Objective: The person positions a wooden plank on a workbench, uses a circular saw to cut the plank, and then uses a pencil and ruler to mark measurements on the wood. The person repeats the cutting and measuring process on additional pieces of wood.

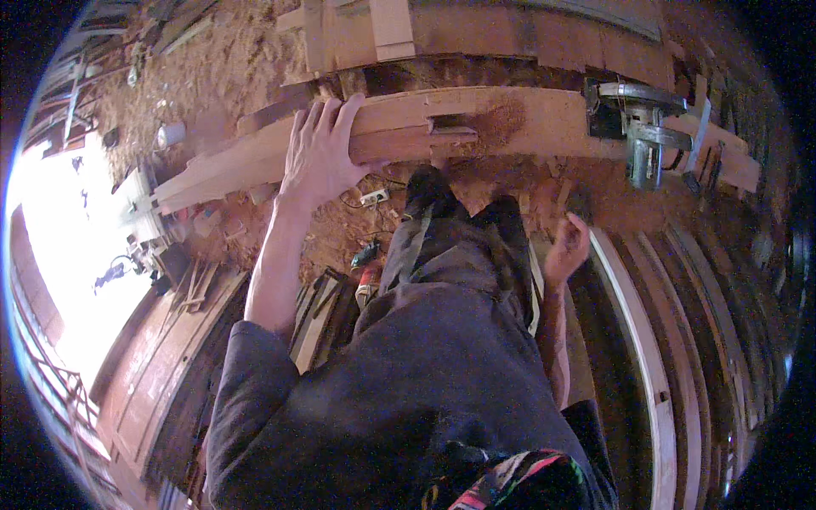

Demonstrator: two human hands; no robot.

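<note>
Timber (399,140): laid crosswise in the upper part of the view, above a chip-strewn floor (242,242); an open notch (450,125) was seen near mid-length.
Left hand (323,149): grip clamped over the timber left of the notch, thumb on the near side.
Right hand (568,246): held well apart from the timber, fingers curled; whether anything was gripped could not be told.
Twist risk: only one hand was applied, so a roll was judged possible if the right stretch were pushed.
Metal tool (643,161): set by the right stretch, type unclear; could be knocked if the timber were jerked.
Sawdust patch (506,119): spread beside the notch; marks could be hidden.
Power strip (374,197): left among chips; sockets could be clogged.
</note>
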